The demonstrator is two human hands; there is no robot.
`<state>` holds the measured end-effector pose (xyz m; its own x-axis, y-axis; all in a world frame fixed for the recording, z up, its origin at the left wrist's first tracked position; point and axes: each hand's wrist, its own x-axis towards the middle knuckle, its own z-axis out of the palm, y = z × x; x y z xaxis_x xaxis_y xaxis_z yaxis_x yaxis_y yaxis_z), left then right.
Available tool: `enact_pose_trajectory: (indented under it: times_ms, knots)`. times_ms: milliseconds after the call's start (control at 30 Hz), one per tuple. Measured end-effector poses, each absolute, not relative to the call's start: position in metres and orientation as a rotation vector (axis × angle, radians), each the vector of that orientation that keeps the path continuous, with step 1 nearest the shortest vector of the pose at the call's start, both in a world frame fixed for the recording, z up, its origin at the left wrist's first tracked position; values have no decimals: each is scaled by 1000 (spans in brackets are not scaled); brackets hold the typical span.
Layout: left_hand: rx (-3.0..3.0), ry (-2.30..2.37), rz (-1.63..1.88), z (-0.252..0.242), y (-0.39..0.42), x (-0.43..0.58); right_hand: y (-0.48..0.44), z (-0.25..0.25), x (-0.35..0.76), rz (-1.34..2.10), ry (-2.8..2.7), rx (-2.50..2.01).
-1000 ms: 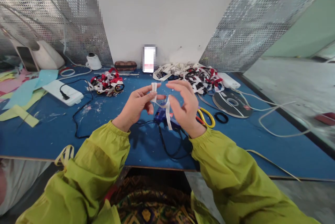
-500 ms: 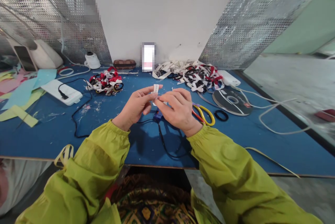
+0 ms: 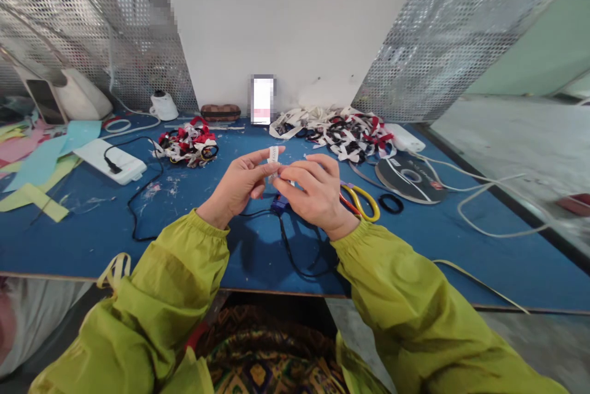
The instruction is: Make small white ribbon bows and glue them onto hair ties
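Between my two hands is a white printed ribbon (image 3: pixel 273 154), its upper end standing above the fingertips. My left hand (image 3: pixel 239 185) pinches it between thumb and fingers. From the other side my right hand (image 3: pixel 310 188) closes its fingertips on the lower part of the same ribbon, and a bit of white shows between its fingers. Just below the fingertips a blue device (image 3: pixel 279 203) with a black cord lies on the table, partly covered by my right hand. Scissors (image 3: pixel 365 202) with yellow and red handles rest beside my right hand.
Ribbon bows and hair ties lie in a small pile (image 3: pixel 187 143) at left and a larger pile (image 3: pixel 345 133) behind. A phone (image 3: pixel 262 99) stands against the white board. A black ribbon reel (image 3: pixel 410 179), a black hair tie (image 3: pixel 391 203) and a power strip (image 3: pixel 110 160) lie around.
Both hands stay in nearly the same place. The white ribbon's upper end has shifted slightly between the fingers, and the view has moved a little.
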<state>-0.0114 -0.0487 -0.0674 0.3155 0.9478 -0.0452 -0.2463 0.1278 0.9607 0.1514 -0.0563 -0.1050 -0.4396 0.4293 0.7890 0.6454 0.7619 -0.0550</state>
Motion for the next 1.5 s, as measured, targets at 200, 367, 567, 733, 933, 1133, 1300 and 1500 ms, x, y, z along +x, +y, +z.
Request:
enact_pose_trajectory:
  times_ms: [200, 367, 567, 733, 933, 1133, 1300, 1500]
  knots:
    - [1104, 824, 1037, -68, -48, -13, -56, -106, 151, -457, -2056, -697]
    - [1168, 785, 1032, -68, -47, -18, -55, -104, 151, -188, -1807, -743]
    - [1255, 737, 946, -63, -52, -23, -36, -108, 148, 460, -1576, -862]
    - [1347, 632, 849, -59, -56, -28, -36, -110, 143, 730, -1672, -870]
    - [1300, 605, 1137, -57, -51, -33, -47, -106, 139, 539, -1636, -991]
    - [1269, 719, 1372, -55, -43, -32, -56, -107, 132, 501, -1522, -960]
    - [1267, 801, 1393, -59, -41, -30, -66, -107, 128, 520, -1666, -905]
    - [1379, 884, 1282, -62, -40, -29, -75, -101, 128, 538, -1826, -803]
